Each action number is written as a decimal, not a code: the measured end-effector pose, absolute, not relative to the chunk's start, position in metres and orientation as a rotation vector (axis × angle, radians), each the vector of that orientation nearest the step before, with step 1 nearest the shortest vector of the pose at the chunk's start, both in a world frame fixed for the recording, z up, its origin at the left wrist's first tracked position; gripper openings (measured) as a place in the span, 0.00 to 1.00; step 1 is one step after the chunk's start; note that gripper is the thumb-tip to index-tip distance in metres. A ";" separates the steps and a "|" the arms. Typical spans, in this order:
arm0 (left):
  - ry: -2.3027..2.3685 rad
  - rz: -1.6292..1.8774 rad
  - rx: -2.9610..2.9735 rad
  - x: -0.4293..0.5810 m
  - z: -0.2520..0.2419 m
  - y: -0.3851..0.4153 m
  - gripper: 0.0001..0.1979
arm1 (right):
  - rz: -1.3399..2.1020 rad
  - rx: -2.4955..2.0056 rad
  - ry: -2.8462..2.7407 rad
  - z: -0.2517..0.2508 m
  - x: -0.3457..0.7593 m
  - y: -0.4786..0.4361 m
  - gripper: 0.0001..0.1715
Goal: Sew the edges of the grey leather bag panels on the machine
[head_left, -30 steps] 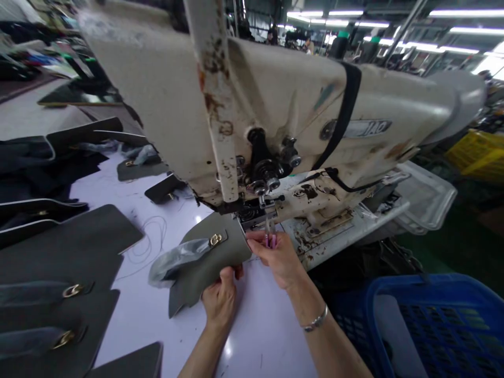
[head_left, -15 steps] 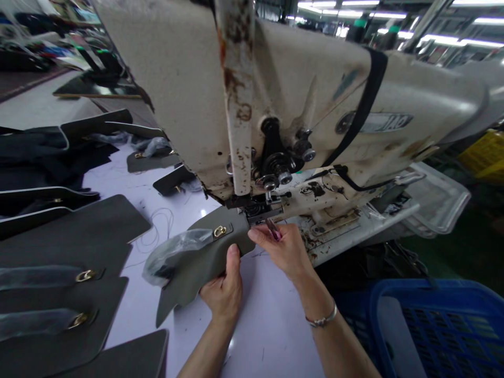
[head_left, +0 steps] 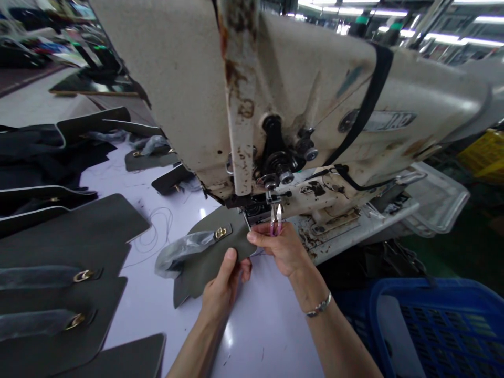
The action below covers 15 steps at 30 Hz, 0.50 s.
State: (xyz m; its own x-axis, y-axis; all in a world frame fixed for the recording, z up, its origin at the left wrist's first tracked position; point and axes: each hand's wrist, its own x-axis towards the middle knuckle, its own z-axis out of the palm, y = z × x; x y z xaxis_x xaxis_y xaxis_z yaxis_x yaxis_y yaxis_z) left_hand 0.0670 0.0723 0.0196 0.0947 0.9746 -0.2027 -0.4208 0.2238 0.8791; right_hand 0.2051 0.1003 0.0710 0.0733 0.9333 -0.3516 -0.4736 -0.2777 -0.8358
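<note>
A dark grey leather-like panel [head_left: 212, 262] lies under the needle area of the sewing machine [head_left: 260, 205]. On it is a strap wrapped in clear plastic [head_left: 183, 254], ending in a gold metal clasp [head_left: 221, 232]. My left hand [head_left: 224, 283] grips the panel's near edge, thumb on top and fingers beneath. My right hand [head_left: 281, 247] is closed around small thread snips [head_left: 276, 220] with pink handles, blades pointing up towards the machine. Its thumb and forefinger are at the panel's right edge, close to the presser foot.
Similar grey panels [head_left: 66, 231] with wrapped straps lie stacked to the left. Loose thread [head_left: 157, 231] curls on the white table [head_left: 252, 336]. A blue basket [head_left: 437, 286] stands low at the right, and a clear plastic bin [head_left: 444, 199] is behind it.
My left hand has slid slightly along the panel's edge, and its fingers now show beyond it. The panel's near-left end has shifted right. The snips have turned upright in my right hand.
</note>
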 end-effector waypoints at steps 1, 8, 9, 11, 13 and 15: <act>0.986 1.195 0.765 0.066 0.018 0.072 0.22 | 1.516 -1.154 -0.558 0.072 0.206 0.100 0.18; 1.218 1.094 0.853 0.056 0.006 0.071 0.26 | 1.472 -1.211 -0.603 0.074 0.214 0.088 0.19; 1.225 1.084 0.846 0.057 0.006 0.071 0.26 | 1.471 -1.218 -0.608 0.074 0.215 0.086 0.19; 1.258 1.070 0.810 0.058 0.006 0.070 0.27 | 1.479 -1.223 -0.627 0.075 0.216 0.083 0.19; 1.295 1.061 0.779 0.060 0.005 0.069 0.29 | 1.498 -1.216 -0.671 0.073 0.217 0.079 0.20; 1.337 1.066 0.762 0.062 0.005 0.068 0.30 | 1.518 -1.199 -0.742 0.069 0.217 0.075 0.19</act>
State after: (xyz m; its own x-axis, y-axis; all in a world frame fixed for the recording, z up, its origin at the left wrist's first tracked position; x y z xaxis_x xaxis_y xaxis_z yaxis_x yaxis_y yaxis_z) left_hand 0.0615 0.0683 0.0049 -0.0812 0.9208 -0.3814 -0.1666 0.3647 0.9161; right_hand 0.2171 0.0755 0.0688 0.0152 0.9496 -0.3132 -0.3357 -0.2902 -0.8961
